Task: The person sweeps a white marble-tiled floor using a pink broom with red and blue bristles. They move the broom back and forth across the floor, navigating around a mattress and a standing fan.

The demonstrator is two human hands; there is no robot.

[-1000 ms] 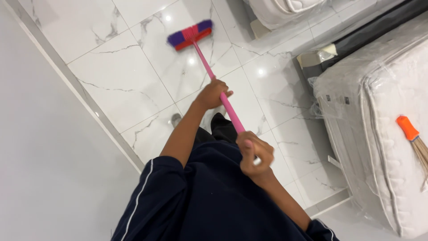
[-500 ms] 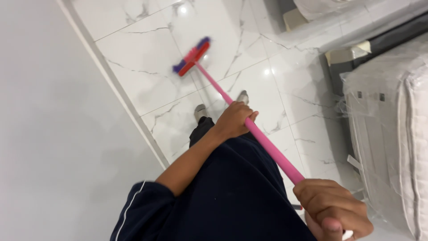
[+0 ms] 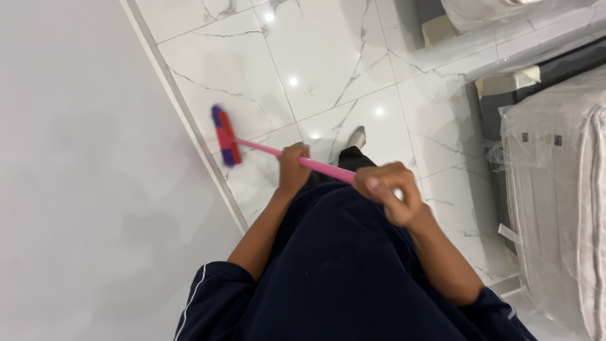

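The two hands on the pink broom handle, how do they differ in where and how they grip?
The left hand grips the pink broom handle lower down, nearer the red and purple broom head; the right hand holds the top end, close to the body. The left hand shows its back, fingers wrapped out of sight; the right hand's fingers curl in plain view. Both are closed around the handle.

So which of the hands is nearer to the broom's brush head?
Left. The left hand grips the pink handle lower down, closest to the red and purple brush head. The right hand holds the handle's upper end, farther away.
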